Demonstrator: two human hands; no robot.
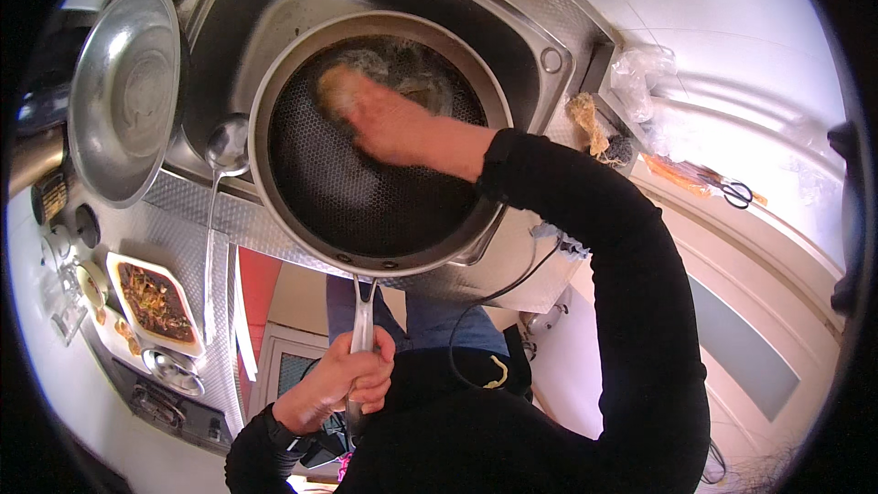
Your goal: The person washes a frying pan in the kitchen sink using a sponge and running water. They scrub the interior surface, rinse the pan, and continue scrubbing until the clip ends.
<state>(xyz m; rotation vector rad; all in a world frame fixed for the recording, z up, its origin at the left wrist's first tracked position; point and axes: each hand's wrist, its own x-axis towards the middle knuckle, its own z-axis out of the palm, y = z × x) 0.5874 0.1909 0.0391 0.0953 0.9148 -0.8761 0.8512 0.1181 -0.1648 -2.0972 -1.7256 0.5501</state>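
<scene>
A large frying pan (384, 213) with a dark honeycomb-patterned inside lies over the steel sink (226, 34). My left hand (357, 374) grips its metal handle (363, 322), close to my body. Inside the pan, my right hand (394, 123) presses a yellowish-brown scrubber (336, 86) to the upper left of the surface. Both the hand and the scrubber are blurred. Some cloudy liquid (429, 86) shows at the pan's far side. A steel ladle (230, 144) rests just left of the pan, its long handle pointing towards me.
Left of the sink stands a large metal basin (130, 96). A white dish of food (158, 298) sits on the left counter near a gas stove (158, 405). On the right are a loofah-like scrubber (588, 125), a steel wool pad (617, 151) and black-handled scissors (734, 192).
</scene>
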